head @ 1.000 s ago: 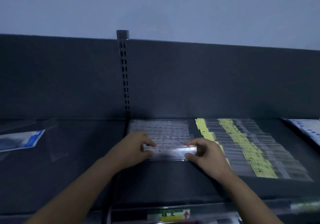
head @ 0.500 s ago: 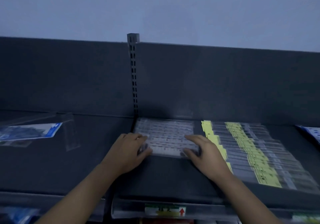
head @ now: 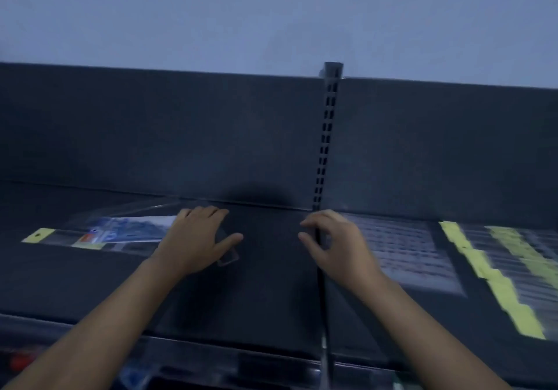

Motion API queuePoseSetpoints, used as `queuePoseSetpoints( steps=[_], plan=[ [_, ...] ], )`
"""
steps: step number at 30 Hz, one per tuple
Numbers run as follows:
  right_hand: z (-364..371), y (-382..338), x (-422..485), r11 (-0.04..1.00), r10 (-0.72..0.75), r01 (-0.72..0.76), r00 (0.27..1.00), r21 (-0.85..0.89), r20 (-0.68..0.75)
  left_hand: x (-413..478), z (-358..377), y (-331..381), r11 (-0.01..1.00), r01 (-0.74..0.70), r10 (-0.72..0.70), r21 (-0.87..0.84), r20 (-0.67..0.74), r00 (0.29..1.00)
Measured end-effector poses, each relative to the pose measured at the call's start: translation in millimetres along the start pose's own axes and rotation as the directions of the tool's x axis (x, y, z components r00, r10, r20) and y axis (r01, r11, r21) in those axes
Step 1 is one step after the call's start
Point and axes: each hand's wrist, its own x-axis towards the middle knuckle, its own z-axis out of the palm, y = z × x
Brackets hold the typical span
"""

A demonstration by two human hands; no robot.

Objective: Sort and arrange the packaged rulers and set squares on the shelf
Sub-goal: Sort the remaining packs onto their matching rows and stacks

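Your L hand (head: 199,238) lies flat, fingers spread, on shelf (head: 271,284) mid-frame, maybe over clear plastic (head: 228,258). R hand (head: 338,247) loosely curled, empty.

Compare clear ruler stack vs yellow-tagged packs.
The clear stack shows no yellow tags; the yellow-tagged packs carry them. The stack is one neat block by the post; the packs fan out in overlapping rows farther right. Both lie flat on the shelf in clear wrap.
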Motion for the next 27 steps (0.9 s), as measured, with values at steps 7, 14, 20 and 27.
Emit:
queuePoseSetpoints(
  steps=[7,14,20,27],
  plan=[
    [110,-76,54,0.996,0.079,-0.083,0.983,0.021,0.165,11,7,-152,0.996,0.034,-0.022,-0.088,0.135,0.991],
    [165,-109,91,0.994,0.105,-0.087,0.923,-0.065,0.37,35,17,-238,0.989,0.066,-0.034,-0.132,0.23,0.973],
    [194,-110,104,0.994,0.045,0.026,0.792,-0.107,0.609,43,26,-269,0.987,0.108,-0.061,-0.121,0.341,0.938],
    [205,-118,116,0.998,0.036,-0.061,0.827,0.026,0.561,59,30,-286,0.942,0.19,-0.065,-0.278,0.402,0.913]
  ],
)
